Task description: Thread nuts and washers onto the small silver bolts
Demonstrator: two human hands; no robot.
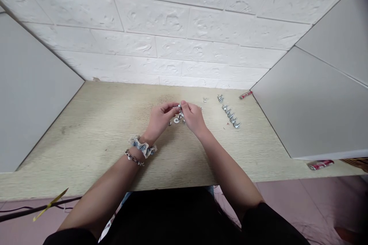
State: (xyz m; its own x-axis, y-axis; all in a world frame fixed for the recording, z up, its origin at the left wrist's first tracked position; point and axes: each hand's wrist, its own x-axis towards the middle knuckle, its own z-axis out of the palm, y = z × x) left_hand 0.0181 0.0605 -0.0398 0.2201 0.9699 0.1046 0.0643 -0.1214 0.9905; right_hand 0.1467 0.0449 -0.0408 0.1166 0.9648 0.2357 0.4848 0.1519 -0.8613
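Black top (172,218) seen nearest cam; beyond it, pale wood-grain desk (86,130) backed by white brick-effect wall (172,19), w/ grey side panels (322,99) at both sides. Both forearms held over desk centre. Small silver fastener (178,106), exact type too small to tell, pinched narrowly betw. fingertips of L hand (159,118) and R hand (192,116), above desk. Row of wing bolts (230,114) laid to R of hands; washer (176,120) lies just below them. Fabric scrunchie (142,146) and chain bracelet (133,157) worn on L wrist.
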